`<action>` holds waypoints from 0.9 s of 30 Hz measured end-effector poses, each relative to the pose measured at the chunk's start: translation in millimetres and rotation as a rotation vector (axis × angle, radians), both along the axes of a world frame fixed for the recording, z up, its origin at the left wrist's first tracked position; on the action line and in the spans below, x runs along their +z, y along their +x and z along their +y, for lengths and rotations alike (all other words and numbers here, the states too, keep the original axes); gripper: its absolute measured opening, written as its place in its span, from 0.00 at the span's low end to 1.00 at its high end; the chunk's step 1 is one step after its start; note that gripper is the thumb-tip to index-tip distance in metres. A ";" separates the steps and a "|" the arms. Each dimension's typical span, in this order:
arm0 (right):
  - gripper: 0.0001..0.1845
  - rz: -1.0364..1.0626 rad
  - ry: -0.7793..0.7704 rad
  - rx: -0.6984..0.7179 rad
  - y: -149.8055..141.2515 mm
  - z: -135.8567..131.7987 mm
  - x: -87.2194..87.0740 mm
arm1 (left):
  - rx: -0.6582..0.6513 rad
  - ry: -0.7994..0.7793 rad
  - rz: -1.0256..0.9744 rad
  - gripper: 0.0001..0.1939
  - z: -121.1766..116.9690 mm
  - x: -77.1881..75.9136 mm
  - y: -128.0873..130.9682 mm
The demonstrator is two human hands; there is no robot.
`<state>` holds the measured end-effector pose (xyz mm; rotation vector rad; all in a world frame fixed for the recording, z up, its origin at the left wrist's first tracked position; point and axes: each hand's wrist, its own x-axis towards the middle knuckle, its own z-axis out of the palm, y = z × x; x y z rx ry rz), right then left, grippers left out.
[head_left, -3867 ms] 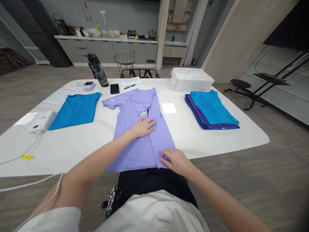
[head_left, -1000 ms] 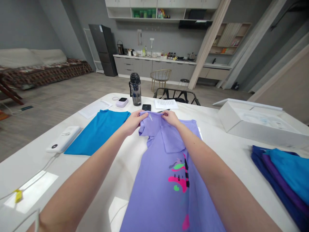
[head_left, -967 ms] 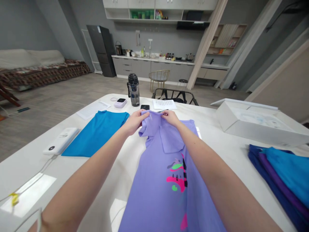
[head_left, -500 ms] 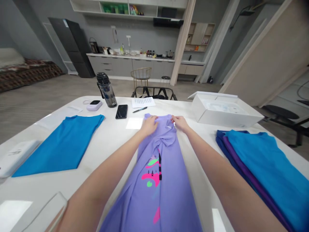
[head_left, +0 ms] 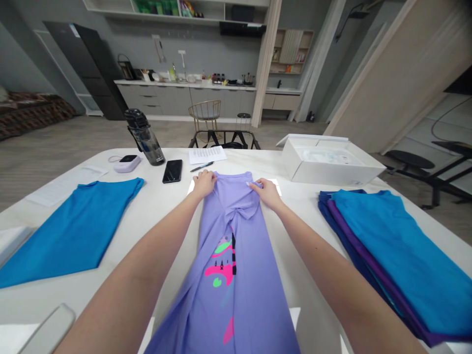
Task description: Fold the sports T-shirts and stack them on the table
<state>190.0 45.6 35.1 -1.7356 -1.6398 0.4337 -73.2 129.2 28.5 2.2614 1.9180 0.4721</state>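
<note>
A lavender T-shirt (head_left: 254,265) with a pink, green and black print lies lengthwise on the table, its sides folded inward and its collar at the far end. My left hand (head_left: 205,185) is closed on the shirt's left shoulder beside the collar. On the opposite shoulder, my right hand (head_left: 267,193) pinches the fabric between thumb and fingers. Bunched creases run across the upper part, below the collar. Both hands hide the corners they hold.
A folded blue shirt (head_left: 79,226) lies left, a stack of folded shirts (head_left: 398,246) right. Behind are a white box (head_left: 328,164), a bottle (head_left: 147,142), a phone (head_left: 172,171), a pen (head_left: 202,166), printed paper (head_left: 207,154) and a lilac device (head_left: 127,164). Chairs stand beyond the table (head_left: 162,211).
My left hand has moved left from the shirt's upper front to its left shoulder. My right hand still holds the right shoulder, now with fabric gathered in the fingers. The view has shifted right.
</note>
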 end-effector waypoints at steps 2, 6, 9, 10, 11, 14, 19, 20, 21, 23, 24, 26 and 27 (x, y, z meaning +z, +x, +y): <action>0.15 0.005 0.003 -0.057 -3.1 9.5 4.5 | 0.080 0.077 -0.110 0.12 0.6 2.4 -3.3; 0.13 -0.108 -0.122 -0.141 -11.5 30.8 -0.4 | 0.199 0.140 -0.141 0.13 -7.7 6.5 -2.2; 0.14 -0.231 -0.192 -0.167 -15.1 35.7 -10.2 | 0.118 0.209 -0.071 0.16 -24.1 9.0 3.9; 0.15 -0.262 -0.189 -0.178 -15.7 34.4 -12.4 | 0.031 0.236 -0.052 0.17 -31.1 9.6 6.1; 0.16 -0.287 -0.166 -0.185 -16.3 31.8 -13.6 | -0.075 0.246 -0.036 0.18 -38.6 9.8 8.2; 0.16 -0.347 -0.043 -0.178 -21.0 17.2 -11.3 | -0.318 0.156 0.000 0.19 -62.0 4.4 13.3; 0.19 -0.433 0.084 0.000 -44.4 -25.4 -6.8 | -0.276 -0.026 0.106 0.31 -89.9 -22.6 17.4; 0.20 -0.452 0.077 0.076 -49.6 -35.6 -8.0 | -0.266 -0.016 0.114 0.32 -92.5 -27.3 17.6; 0.21 -0.472 0.068 0.142 -53.9 -45.6 -9.7 | -0.263 0.001 0.116 0.33 -94.1 -30.9 17.6; 0.22 -0.510 0.066 0.216 -58.8 -63.3 -13.4 | -0.265 0.018 0.110 0.33 -95.2 -33.9 17.4; 0.21 -0.525 0.078 0.225 -59.2 -70.3 -14.7 | -0.264 0.016 0.106 0.33 -95.3 -33.8 17.3; 0.16 -0.558 0.094 0.229 -56.2 -79.8 -15.0 | -0.261 0.007 0.099 0.32 -95.7 -31.4 17.1; 0.14 -0.577 0.091 0.228 -53.3 -82.4 -14.2 | -0.263 0.013 0.095 0.31 -96.3 -29.9 17.1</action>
